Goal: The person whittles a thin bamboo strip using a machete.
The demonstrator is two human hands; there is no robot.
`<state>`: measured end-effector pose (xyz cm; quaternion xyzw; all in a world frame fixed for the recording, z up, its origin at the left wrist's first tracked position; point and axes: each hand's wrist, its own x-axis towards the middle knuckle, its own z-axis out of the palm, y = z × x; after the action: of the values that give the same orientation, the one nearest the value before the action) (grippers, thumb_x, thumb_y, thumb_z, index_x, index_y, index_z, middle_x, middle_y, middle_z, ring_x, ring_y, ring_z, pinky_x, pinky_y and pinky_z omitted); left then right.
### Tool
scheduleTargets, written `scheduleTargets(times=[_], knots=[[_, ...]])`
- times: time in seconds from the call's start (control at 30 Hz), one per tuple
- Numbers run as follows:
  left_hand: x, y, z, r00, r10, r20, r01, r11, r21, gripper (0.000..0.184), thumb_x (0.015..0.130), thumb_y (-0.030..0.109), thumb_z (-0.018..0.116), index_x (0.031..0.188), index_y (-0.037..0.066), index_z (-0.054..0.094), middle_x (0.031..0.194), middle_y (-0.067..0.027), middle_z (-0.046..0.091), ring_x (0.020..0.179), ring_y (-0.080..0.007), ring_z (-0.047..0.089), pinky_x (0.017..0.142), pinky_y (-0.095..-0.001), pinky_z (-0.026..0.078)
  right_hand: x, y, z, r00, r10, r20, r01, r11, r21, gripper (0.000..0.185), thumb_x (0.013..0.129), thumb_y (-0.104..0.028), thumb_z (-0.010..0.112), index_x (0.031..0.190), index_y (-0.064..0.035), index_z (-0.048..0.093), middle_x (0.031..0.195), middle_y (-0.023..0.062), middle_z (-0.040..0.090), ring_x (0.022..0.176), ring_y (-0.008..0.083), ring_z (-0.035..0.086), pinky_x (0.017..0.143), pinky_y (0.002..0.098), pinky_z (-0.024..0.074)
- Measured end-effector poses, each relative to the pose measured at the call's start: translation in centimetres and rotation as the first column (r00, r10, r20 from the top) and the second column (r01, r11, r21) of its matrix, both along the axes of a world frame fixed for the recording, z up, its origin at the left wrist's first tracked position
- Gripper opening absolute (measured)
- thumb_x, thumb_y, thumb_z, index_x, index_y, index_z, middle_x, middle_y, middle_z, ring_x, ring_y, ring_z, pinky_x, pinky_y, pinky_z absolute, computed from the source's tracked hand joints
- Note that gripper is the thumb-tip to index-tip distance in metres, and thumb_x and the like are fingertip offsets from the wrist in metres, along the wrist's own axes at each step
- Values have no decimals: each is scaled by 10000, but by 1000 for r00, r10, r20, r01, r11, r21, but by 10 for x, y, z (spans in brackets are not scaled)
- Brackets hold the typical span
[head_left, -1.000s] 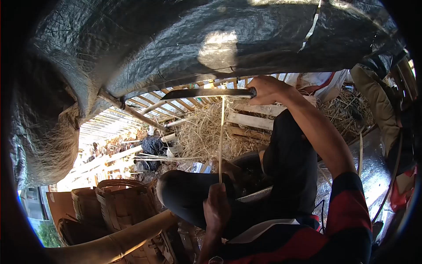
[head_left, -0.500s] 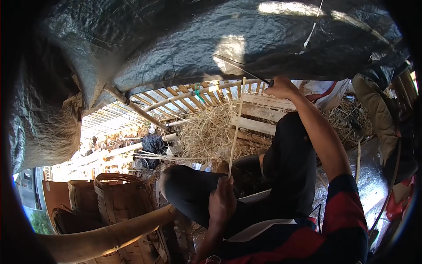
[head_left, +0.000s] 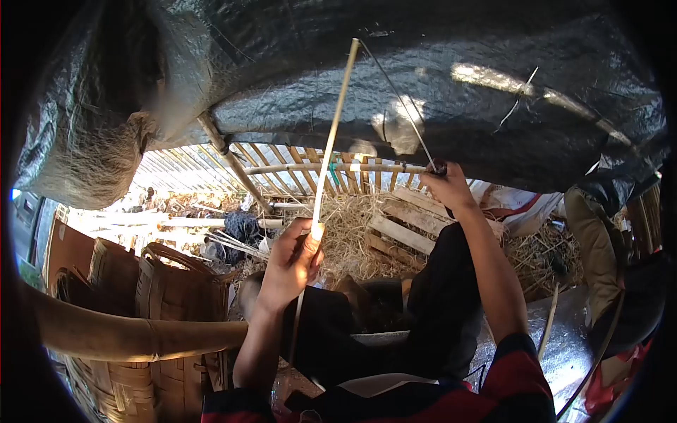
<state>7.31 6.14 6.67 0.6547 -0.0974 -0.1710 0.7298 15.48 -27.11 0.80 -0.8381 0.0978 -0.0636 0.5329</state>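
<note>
My left hand [head_left: 290, 259], closed round the strip [head_left: 334, 134], holds it tilted upward; the knife [head_left: 409, 115] slants towards its tip, contact unclear; my right hand [head_left: 450, 187] grips the knife. Step, I judge: trimming the strip; the next move calls for a controlled cut.

On my feed I see a makeshift shelter: dark plastic sheeting [head_left: 268, 92] above the straw heap [head_left: 352, 218], bamboo slats [head_left: 364, 182] behind it, woven basketwork [head_left: 173, 289] to its left.
</note>
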Motion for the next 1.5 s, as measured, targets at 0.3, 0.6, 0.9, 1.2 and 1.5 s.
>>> scheduleTargets(times=[0.3,0.6,0.9,1.2,1.5], knots=[[-15,19,-46,987,78,-139,-81,996,-21,190,994,217,515,1003,32,560,635,31,444,482,-27,350,425,-202,285,-24,37,27,981,55,188,-128,909,398,113,842,-55,641,795,-37,541,543,-30,456,421,42,394,377,239,280],[-29,47,-55,978,72,-198,-107,980,-170,306,1021,315,436,1167,78,565,658,38,431,490,-27,280,429,-196,244,-13,91,19,897,342,280,-364,931,26,119,799,-96,676,809,-38,573,661,-50,509,596,36,443,540,225,371],[-47,69,-39,985,132,-110,-164,916,-366,264,1019,232,448,1246,121,524,814,7,565,510,-32,316,451,-200,273,-40,183,82,700,714,13,-604,601,-524,390,730,-284,727,973,14,661,736,149,647,702,255,629,678,378,484],[-51,70,-37,969,170,-181,-204,960,-189,288,1000,285,453,800,107,559,625,53,437,523,-58,376,479,-218,290,-1,218,80,299,949,101,-665,283,-691,292,586,-242,771,816,-108,651,634,109,621,588,309,621,573,360,481],[-47,46,-57,882,471,13,-470,877,102,291,1014,276,473,1135,48,607,739,29,503,611,-69,420,550,-248,387,35,212,58,330,944,-9,-671,228,-705,299,613,-374,765,798,-161,665,560,104,591,580,310,628,557,416,480]])
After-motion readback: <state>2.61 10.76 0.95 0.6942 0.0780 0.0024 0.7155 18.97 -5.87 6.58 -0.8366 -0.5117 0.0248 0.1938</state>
